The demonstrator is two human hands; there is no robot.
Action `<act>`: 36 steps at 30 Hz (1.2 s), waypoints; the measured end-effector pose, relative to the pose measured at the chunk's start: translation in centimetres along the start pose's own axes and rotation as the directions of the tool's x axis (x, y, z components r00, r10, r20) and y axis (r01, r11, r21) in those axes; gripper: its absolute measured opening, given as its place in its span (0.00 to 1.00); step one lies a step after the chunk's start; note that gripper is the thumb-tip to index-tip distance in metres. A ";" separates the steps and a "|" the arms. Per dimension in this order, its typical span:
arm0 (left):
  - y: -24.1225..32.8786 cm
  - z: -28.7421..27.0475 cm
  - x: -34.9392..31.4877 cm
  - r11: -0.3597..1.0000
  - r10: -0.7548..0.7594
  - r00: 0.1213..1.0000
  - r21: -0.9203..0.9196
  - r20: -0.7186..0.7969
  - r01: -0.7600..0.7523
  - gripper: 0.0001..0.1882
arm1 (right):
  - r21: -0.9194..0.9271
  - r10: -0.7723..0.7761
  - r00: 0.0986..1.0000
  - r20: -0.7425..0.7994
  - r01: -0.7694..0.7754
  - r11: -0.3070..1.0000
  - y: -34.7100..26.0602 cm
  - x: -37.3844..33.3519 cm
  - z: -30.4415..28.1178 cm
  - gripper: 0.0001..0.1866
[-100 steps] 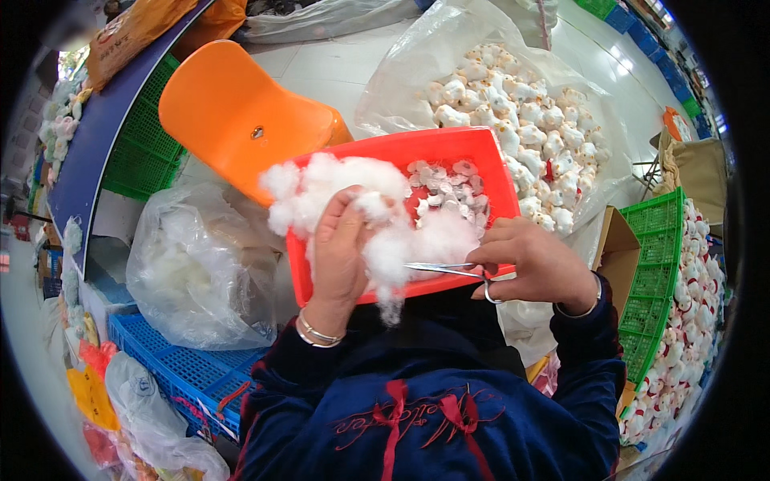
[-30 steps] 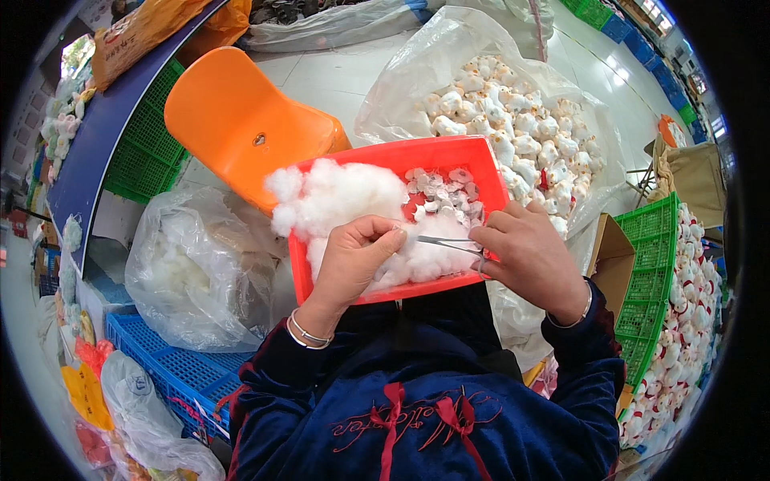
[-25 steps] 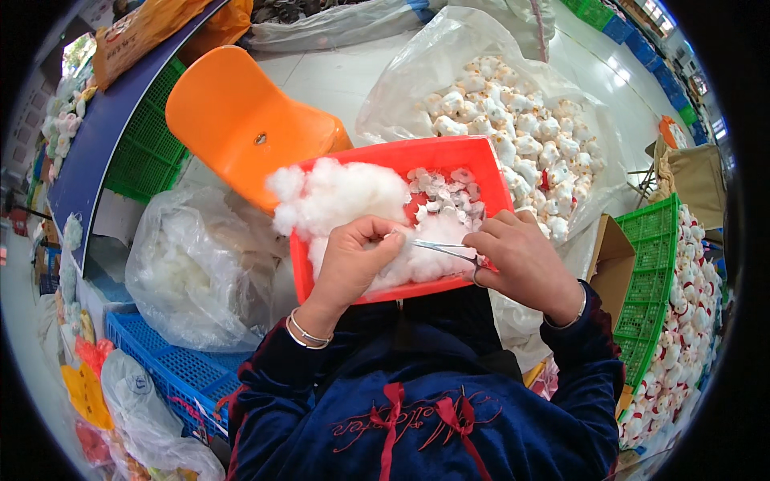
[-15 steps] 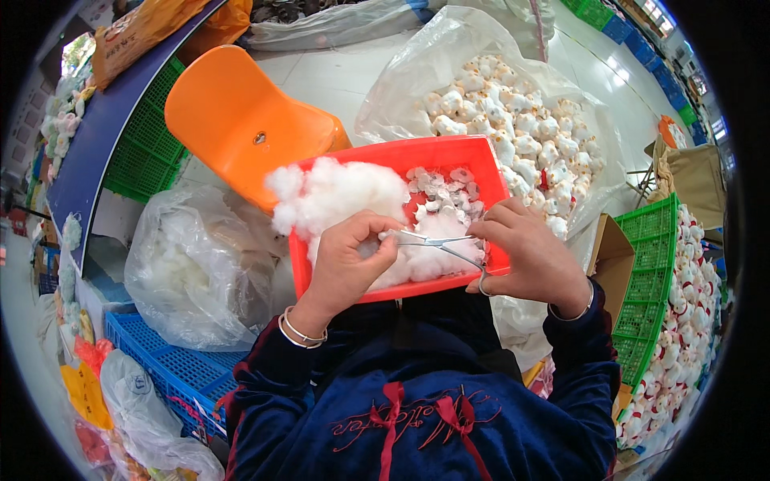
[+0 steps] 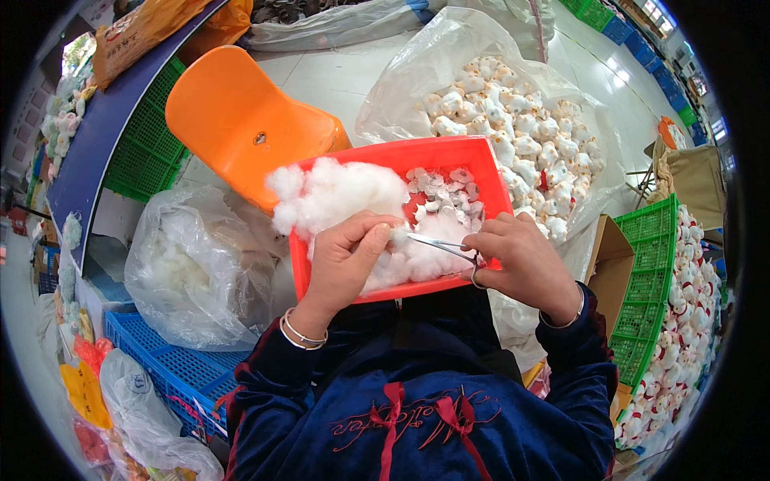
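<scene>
My left hand (image 5: pixel 343 255) is closed in a pinch on a small white fabric piece (image 5: pixel 399 236). From the right, my right hand (image 5: pixel 525 263) grips silver scissor-handled forceps (image 5: pixel 443 244); their jaws are together and the tip is at that piece, though how deep it reaches is hidden. Both hands are over a red plastic tub (image 5: pixel 425 146). Fluffy white stuffing (image 5: pixel 341 191) fills its left part and spills over the rim. Small flat whitish-grey pieces (image 5: pixel 445 191) lie in a heap at its far right, beside more stuffing (image 5: pixel 437 260).
Beyond the tub stands an orange chair (image 5: pixel 241 120). A clear bag (image 5: pixel 513 132) of small white plush toys lies far right. Left are a plastic bag (image 5: pixel 192 272) of stuffing and a blue crate (image 5: pixel 176 361). Right are a cardboard box (image 5: pixel 611 260) and green crate (image 5: pixel 646 289).
The forceps' jaws were apart and are now together, their tip at the white piece. My right hand has turned and lowered slightly; my left hand has barely moved.
</scene>
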State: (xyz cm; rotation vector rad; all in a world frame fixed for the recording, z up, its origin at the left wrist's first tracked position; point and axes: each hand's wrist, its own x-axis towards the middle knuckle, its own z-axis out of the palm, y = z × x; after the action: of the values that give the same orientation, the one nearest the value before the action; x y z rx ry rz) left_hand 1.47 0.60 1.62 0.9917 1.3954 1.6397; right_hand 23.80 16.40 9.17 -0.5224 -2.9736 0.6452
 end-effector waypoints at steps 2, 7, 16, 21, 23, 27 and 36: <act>0.1 -0.3 0.2 0.999 -0.027 1.000 -0.026 0.015 0.028 0.10 | -0.009 -0.025 0.999 -0.034 0.025 1.000 0.1 0.0 0.0 0.15; 0.5 -1.1 0.6 0.894 -0.318 0.945 -0.308 0.078 0.326 0.10 | -0.024 -0.058 0.996 -0.066 0.056 0.998 0.2 -0.2 -0.3 0.16; 1.2 -1.3 0.7 0.925 -0.374 0.922 -0.035 0.098 0.379 0.10 | -0.112 -0.047 0.998 -0.040 0.043 0.993 -0.1 -0.9 -0.9 0.16; 0.4 -0.8 1.2 0.909 -0.416 0.894 0.044 0.166 0.415 0.09 | -0.211 -0.071 0.997 0.027 0.075 0.975 -0.6 -0.6 -1.4 0.19; -0.1 -0.7 1.0 0.914 -0.403 0.904 0.009 0.142 0.406 0.10 | -0.232 -0.077 0.997 0.025 0.080 0.969 -0.7 -0.5 -1.2 0.21; -0.3 -0.3 0.8 0.923 -0.363 0.926 -0.097 0.100 0.372 0.08 | -0.212 -0.042 0.999 -0.030 0.035 0.977 -0.3 -0.7 -0.7 0.25; -0.5 0.6 0.6 0.809 -0.450 0.893 -0.408 0.032 0.423 0.06 | -0.248 -0.084 0.982 -0.171 0.040 0.968 -1.3 -0.3 -0.8 0.31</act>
State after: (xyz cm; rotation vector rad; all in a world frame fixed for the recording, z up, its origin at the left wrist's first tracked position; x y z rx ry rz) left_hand 1.83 1.46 1.22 0.3398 1.1456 1.5241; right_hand 23.78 15.49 10.41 -0.4703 -2.8961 0.2129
